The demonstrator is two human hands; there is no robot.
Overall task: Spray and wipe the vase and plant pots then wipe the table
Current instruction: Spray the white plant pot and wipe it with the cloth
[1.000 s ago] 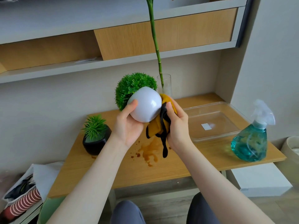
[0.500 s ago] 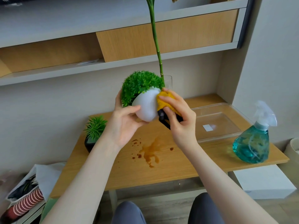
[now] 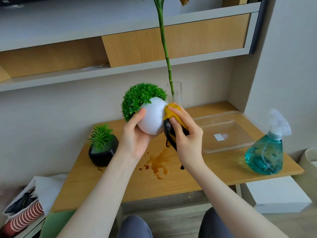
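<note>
My left hand (image 3: 136, 140) grips a round white pot (image 3: 152, 116) with a bushy green plant, tilted to the left above the wooden table (image 3: 106, 182). My right hand (image 3: 186, 138) holds a yellow cloth with black trim (image 3: 171, 115) pressed against the pot's right side. A glass vase (image 3: 176, 91) with a tall green stem stands behind the pot. A small black pot (image 3: 103, 152) with a spiky plant sits on the table's left. A teal spray bottle (image 3: 267, 152) stands at the right edge.
A brown spill (image 3: 158, 163) stains the table's middle. A clear plastic tray (image 3: 226, 133) lies at the back right. Shelves run along the wall above. A bag with striped cups (image 3: 24, 219) sits on the floor at left, a white box (image 3: 276, 196) under the table at right.
The cloth slid from the pot's lower right up to its upper right side. The pot tipped and turned a little in my left hand.
</note>
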